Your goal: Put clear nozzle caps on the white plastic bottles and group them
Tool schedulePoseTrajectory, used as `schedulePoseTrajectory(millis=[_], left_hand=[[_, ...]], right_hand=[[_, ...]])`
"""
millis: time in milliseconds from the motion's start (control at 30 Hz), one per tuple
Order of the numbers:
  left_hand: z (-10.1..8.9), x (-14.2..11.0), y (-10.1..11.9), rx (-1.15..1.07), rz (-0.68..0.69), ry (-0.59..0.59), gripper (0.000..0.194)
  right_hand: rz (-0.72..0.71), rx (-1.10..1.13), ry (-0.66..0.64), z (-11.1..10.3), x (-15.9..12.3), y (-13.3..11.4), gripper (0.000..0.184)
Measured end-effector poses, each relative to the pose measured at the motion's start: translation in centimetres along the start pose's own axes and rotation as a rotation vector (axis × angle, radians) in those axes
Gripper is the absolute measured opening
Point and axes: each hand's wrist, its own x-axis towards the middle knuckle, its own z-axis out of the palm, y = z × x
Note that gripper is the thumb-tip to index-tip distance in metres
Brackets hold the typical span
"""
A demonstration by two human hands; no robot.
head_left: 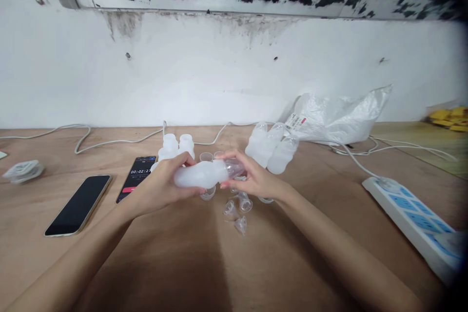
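A frosted white plastic bottle [201, 174] lies sideways between my hands, above the table. My left hand [171, 180] is wrapped round its base end. At the other end my right hand [252, 175] grips a clear plastic cap [234, 168], which sits on or against the bottle's neck; whether it is fully seated I cannot tell. Below the hands lie several small clear funnel-shaped pieces [240, 224] and clear round caps [207, 194]. Behind my left hand stand open frosted bottles [186, 143]. Beyond my right hand are several frosted bottles with clear caps [280, 151].
Two phones lie at the left, one dark [78, 204] and one showing a timer [137, 175]. A coiled white cable [24, 170] is farther left. At the right are a power strip [413, 219] and a plastic bag [340, 114] against the wall.
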Motion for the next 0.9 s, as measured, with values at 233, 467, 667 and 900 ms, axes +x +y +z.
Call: schedulePoseTrajectory(millis=[233,467,667,900], left_hand=[[0.2,-0.3,0.2,0.157,0.08,0.171,0.038],[1.5,-0.8,0.4,0.167,0.106,0.145,0.037],[1.8,-0.9,0.2,0.154,0.163,0.159,0.055],[1.4,-0.7,-0.5,0.173,0.117,0.191,0.046]], right_hand=[[0.016,-0.059,0.099,-0.6,0.0,-1.3,0.044],[0.066,-0.015,0.094,-1.3,-0.4,-1.9,0.053],[0.123,-0.363,0.118,-6.2,-1.7,-3.9,0.04],[0.464,-0.591,0.136,-11.8,-5.2,-3.5,0.042]])
